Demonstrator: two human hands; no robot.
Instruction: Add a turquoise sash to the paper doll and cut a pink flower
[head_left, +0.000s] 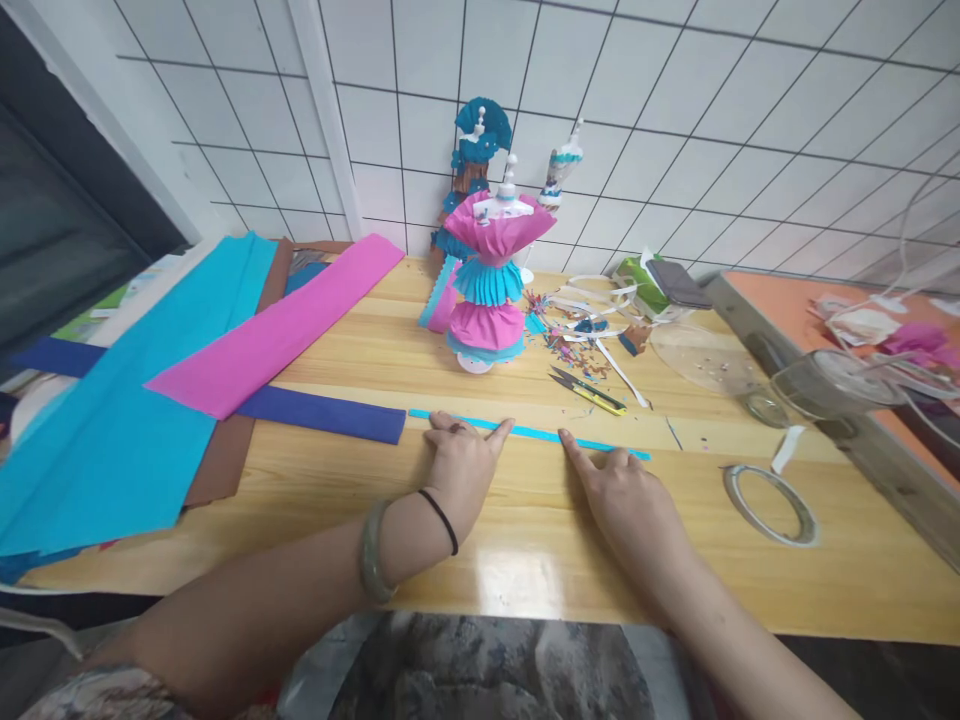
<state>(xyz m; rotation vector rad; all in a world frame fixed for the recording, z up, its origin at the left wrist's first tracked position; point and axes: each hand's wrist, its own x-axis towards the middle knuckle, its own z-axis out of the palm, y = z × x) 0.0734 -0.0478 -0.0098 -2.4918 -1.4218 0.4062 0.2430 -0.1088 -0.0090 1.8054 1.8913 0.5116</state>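
White tiled wall [637,110] stands at twelve o'clock from mid-view; a dark slab [679,283] lies toward two-thirty, yellow snips [589,390] at three, tape roll [807,524] at four, pink paper [279,328] at nine.

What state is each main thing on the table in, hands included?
Left hand: spread, fingertips on the light-blue strip
Right hand: index finger extended onto the light-blue strip
Light-blue strip: flat, laid out lengthwise
Pink sheet: flat, overlapping the turquoise sheet
Pink-and-turquoise figure: upright
Yellow snips: lying down
Tape roll: lying flat
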